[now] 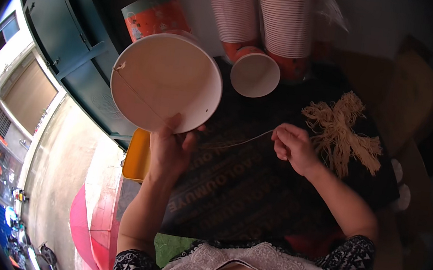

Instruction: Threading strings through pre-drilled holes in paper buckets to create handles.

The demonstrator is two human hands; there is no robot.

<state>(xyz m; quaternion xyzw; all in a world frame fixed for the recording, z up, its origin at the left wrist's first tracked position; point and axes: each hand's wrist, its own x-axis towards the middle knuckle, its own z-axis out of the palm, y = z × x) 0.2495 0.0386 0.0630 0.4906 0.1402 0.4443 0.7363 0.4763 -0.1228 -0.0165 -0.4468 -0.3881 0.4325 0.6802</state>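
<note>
A large white-lined paper bucket point(172, 80) is tilted so that its open mouth faces me. My left hand point(169, 148) grips its near rim, fingers closed. A thin beige string point(242, 142) runs from a knot at the bucket's left rim, across the inside and past my left fingers, to my right hand point(295, 147). There my closed right fingers pinch it. On the bucket's right wall is a small dark hole. Just beyond my right hand lies a loose bundle of beige strings point(347, 135) on the dark table covering point(253, 186).
A smaller paper cup point(255, 76) lies with its mouth toward me, below tall stacks of paper cups point(283, 23) in clear plastic. Another orange paper bucket point(155, 18) is behind the held one. A yellow container point(138, 156) sits left of my forearm; a green door point(73, 41) stands beyond.
</note>
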